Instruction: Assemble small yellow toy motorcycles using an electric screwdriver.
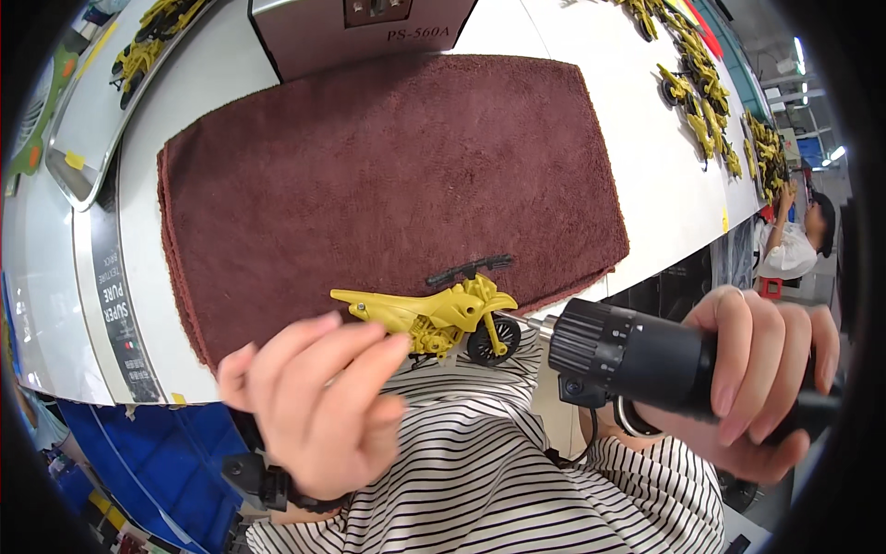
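A yellow toy motorcycle point(434, 312) with black handlebars and a black front wheel is at the near edge of a brown towel, its front end to the right. My left hand point(318, 402) is in front of its rear end, fingers loosely bent and apart, slightly blurred. It hides the rear wheel, and whether the fingertips touch the toy is unclear. My right hand point(761, 374) is closed around a black electric screwdriver point(637, 355). The tool lies level, its thin bit pointing left at the front fork beside the front wheel.
The brown towel point(397, 175) covers the middle of the white table point(664, 203). A boxy device point(369, 37) stands at its far edge. Several yellow toy motorcycles point(701, 102) lie at the far right, more in a metal tray point(88, 175) at left. A person point(798, 231) sits farther right.
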Tool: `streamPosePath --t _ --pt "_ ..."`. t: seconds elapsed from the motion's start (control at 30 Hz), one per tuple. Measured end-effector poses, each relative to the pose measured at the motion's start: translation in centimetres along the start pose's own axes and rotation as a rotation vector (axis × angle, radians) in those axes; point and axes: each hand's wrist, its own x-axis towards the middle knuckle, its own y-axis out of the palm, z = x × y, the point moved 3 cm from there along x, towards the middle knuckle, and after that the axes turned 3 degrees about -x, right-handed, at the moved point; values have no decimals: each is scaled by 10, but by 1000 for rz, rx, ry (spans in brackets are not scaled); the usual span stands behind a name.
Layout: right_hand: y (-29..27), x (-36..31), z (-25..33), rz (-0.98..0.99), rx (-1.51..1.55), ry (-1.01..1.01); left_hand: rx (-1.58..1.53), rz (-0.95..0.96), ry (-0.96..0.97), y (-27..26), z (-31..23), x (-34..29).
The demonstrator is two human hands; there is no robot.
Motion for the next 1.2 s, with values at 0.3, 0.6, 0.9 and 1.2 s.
streamPosePath --t 0.3,0.6,0.9,1.2 --pt "18 -12 -4 150 -122 -24 39 94 34 40 3 -3" --pt "14 -17 0 175 -182 -20 -124 44 34 41 4 0" --pt "30 -7 1 491 -347 267 -189 36 32 39 6 1" --pt "38 -18 -3 350 -313 267 -222 15 34 40 6 1"
